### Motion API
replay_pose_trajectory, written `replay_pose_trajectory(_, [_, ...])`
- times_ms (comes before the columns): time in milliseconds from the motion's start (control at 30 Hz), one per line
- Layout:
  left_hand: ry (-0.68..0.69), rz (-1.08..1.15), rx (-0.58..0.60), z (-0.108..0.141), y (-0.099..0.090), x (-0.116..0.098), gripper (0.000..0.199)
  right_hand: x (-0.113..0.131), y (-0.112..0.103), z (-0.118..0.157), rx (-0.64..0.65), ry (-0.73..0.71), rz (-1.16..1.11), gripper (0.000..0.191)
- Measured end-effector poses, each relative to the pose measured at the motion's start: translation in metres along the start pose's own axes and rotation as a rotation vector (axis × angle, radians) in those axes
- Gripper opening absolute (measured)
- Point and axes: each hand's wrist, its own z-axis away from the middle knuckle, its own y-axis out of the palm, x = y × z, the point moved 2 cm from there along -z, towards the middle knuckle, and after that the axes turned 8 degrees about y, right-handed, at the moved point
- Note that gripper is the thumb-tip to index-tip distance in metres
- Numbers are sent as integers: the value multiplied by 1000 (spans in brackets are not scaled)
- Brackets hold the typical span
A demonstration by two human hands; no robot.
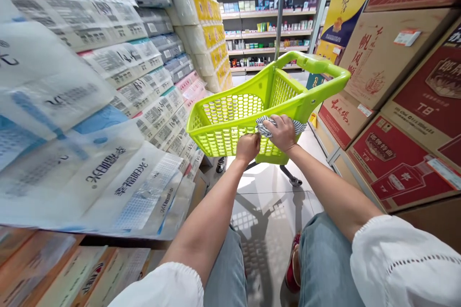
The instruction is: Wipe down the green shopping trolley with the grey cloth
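White fabric sleeves (403, 259) lie closest to you, above pale blue denim trouser legs (324, 259) and one red shoe (292, 271). Your bare arms reach forward to a lime-green plastic shopping cart (223, 128) with perforated walls, standing upright on grey metal legs and casters, just ahead of your knees. Its looped handle (329, 74) points away to your right. Your right grip (283, 133) is clamped on a crumpled grey-and-white striped cloth (265, 126), which lies against the cart's near side, just below the rim. Your left grip (248, 147) is curled into a fist beside it, against the perforated wall; you cannot tell whether it pinches anything. To your left rise stacks of white plastic-wrapped packs (118, 172), with yellow-and-white packs (209, 33) beyond. To your right are stacked red and tan cardboard cartons (374, 53). Past the cart, shelves (266, 33) hold small boxes and bottles. Shadows fall across pale floor tiles (273, 196).
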Motion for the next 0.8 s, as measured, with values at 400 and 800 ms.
replay_pose_trajectory(400, [-204,-41,-287,-25,-39,36,34,48,32,-7,-1,-60,-6,28])
replay_pose_trajectory(800, [-171,22,-276,-24,-39,45,36,-7,12,4,-67,-77,140,26])
